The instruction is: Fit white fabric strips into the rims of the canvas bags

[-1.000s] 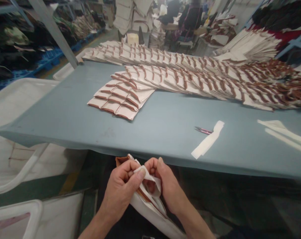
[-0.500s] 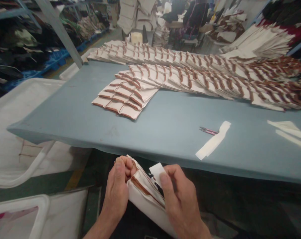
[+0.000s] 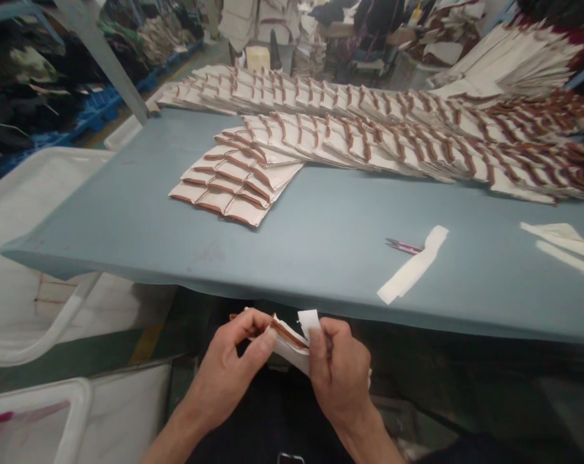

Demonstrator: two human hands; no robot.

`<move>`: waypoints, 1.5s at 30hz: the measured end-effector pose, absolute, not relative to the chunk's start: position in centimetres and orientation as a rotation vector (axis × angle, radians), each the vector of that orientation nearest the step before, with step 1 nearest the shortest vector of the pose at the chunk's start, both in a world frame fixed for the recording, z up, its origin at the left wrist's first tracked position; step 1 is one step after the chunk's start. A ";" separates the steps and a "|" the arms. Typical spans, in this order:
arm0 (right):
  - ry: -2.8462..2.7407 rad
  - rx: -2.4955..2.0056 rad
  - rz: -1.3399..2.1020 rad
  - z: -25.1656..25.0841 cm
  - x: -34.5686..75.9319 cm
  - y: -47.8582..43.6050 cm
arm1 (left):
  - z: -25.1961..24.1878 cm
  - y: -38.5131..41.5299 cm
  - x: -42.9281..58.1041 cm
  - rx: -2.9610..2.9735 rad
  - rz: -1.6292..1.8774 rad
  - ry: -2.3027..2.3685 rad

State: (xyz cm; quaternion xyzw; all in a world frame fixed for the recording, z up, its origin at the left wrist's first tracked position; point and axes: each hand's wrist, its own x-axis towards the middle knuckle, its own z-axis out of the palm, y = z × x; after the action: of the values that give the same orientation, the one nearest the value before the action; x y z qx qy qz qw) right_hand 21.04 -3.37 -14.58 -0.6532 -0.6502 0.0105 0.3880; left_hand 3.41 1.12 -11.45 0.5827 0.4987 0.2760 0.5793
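Note:
Just below the table's front edge, a white fabric piece with brown edging (image 3: 289, 339) is stretched between my two hands. My left hand (image 3: 238, 354) pinches its left end between thumb and fingers. Its other end is gripped by my right hand (image 3: 339, 361), which also has a small white strip (image 3: 309, 319) sticking up past the thumb. How far the fabric runs inside the right hand is hidden. On the table, beyond the right hand, lie thread snips (image 3: 402, 246), their handle end partly under a longer white strip (image 3: 412, 267).
Overlapping rows of white pieces with brown edging (image 3: 321, 138) cover the far side of the blue-grey table (image 3: 142, 225), with a fanned stack (image 3: 224, 187) at their left end. More pale strips (image 3: 563, 241) lie at right. White plastic bins (image 3: 82, 399) stand at left.
My left hand has turned and now pinches the fabric's edge with the thumb. The fabric has been lifted and folded up between the hands. The right hand still holds the small strip.

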 end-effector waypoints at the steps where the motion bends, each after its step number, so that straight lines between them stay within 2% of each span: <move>1: -1.656 -1.660 0.034 -14.7 21.1 -3.3 | -11.3 1.1 3.2 1.407 0.594 1.137; 6: -1.569 -1.685 0.191 -14.9 21.4 -2.9 | -11.1 1.1 3.1 1.485 0.574 1.092; 9: -1.475 -1.656 0.353 -13.2 22.3 -3.0 | -10.9 1.5 3.5 1.474 0.659 1.101; 14: -1.262 -1.499 1.110 -8.5 22.9 -4.0 | -9.8 2.3 4.1 1.442 0.741 1.091; 16: -1.296 -1.459 1.232 -7.7 22.6 -3.8 | -9.5 2.4 4.3 1.424 0.755 1.082; 27: -1.380 -1.637 1.042 -8.9 21.1 -2.5 | -8.7 1.7 3.8 1.407 0.774 1.052; 45: -1.324 -1.690 1.022 -10.2 20.6 -1.9 | -10.4 1.9 3.3 1.238 0.715 1.020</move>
State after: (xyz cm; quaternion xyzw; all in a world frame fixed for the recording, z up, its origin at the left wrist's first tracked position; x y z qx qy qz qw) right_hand 20.62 -1.88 -10.15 -0.6596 -0.5168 0.3989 0.3725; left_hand 3.34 1.88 -10.39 0.5425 0.4469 0.3134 0.6386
